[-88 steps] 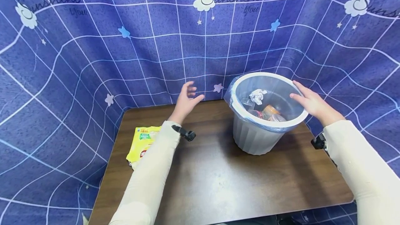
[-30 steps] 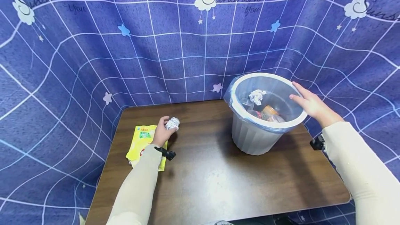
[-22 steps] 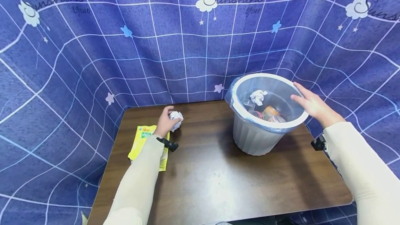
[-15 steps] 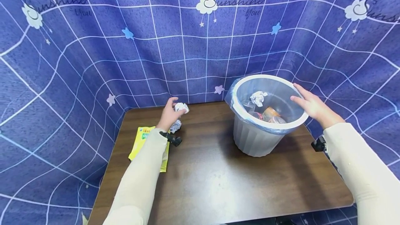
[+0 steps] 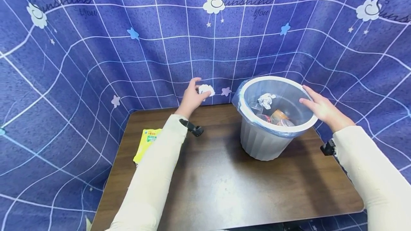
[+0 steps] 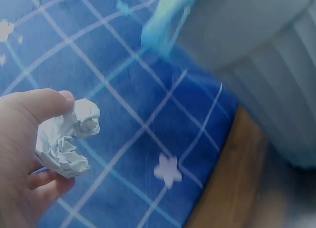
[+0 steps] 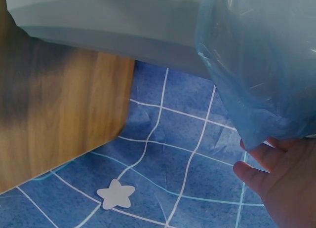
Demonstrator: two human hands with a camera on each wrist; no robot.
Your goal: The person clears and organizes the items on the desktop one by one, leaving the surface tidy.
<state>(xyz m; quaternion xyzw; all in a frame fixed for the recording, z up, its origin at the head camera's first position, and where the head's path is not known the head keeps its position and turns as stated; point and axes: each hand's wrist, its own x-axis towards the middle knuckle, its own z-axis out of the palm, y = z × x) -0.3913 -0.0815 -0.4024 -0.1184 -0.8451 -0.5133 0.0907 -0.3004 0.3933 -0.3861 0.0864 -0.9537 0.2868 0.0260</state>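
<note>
In the head view my left hand (image 5: 192, 99) is raised above the table's back edge, pinching a crumpled paper ball (image 5: 206, 90) between thumb and fingers. The left wrist view shows the same ball (image 6: 66, 139) up close. My right hand (image 5: 324, 108) holds the rim of a grey trash bin (image 5: 263, 142), its thumb over the inner side. In the right wrist view its other fingers (image 7: 266, 156) lie at the blue bin liner (image 7: 261, 65), partly hidden. Inside the bin are another crumpled paper (image 5: 266, 100), an orange-lidded container (image 5: 278, 115) and clear plastic items.
A yellow packet (image 5: 146, 143) lies at the table's left, partly covered by my left sleeve. The brown wooden table (image 5: 221, 177) ends at a blue patterned curtain (image 5: 167, 52) behind and at the sides.
My left hand picked up a paper ball near the yellow packet and has carried it up and right toward the bin. A second ball seen on the table is hidden behind my left arm.
</note>
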